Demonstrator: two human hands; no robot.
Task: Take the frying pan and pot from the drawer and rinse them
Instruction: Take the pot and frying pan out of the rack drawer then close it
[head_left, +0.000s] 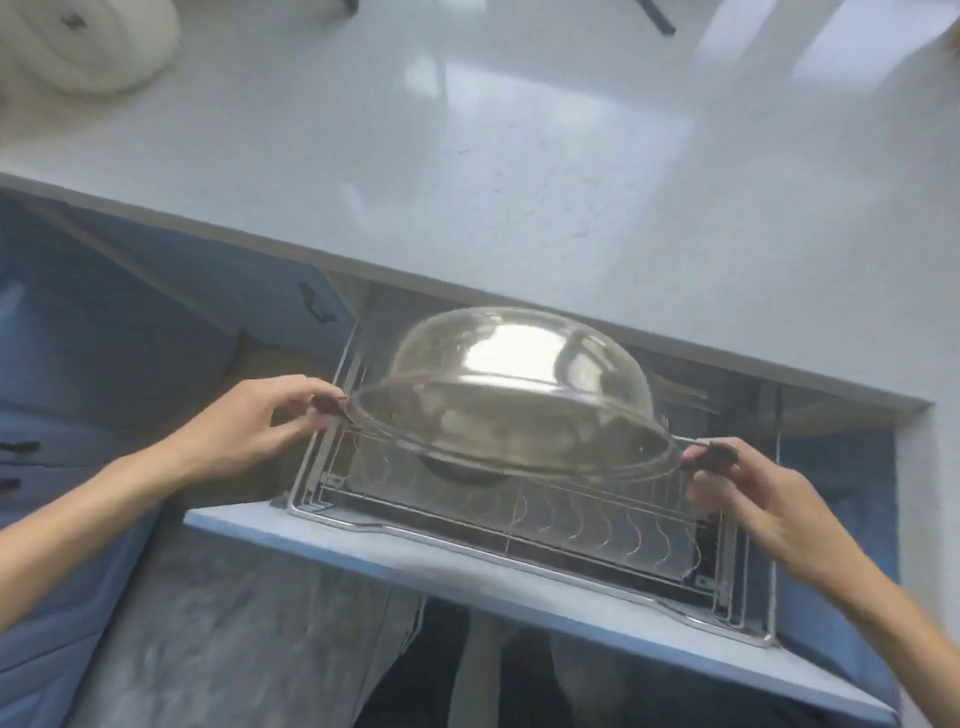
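A shiny domed pot (514, 384) with a wide rim and two small dark side handles hangs tilted just above the open drawer (415, 564). My left hand (249, 431) pinches the left handle. My right hand (753, 488) pinches the right handle. A dark rounded shape (457, 472) shows under the pot's rim; I cannot tell what it is. The drawer holds a wire rack (597, 525) with curved dividers. No frying pan is clearly in view.
A pale countertop (467, 156) runs just behind and above the drawer, its edge close over the pot. A white roll (78, 47) lies at its far left. Blue cabinet fronts (78, 364) with dark handles stand to the left. My legs are below the drawer front.
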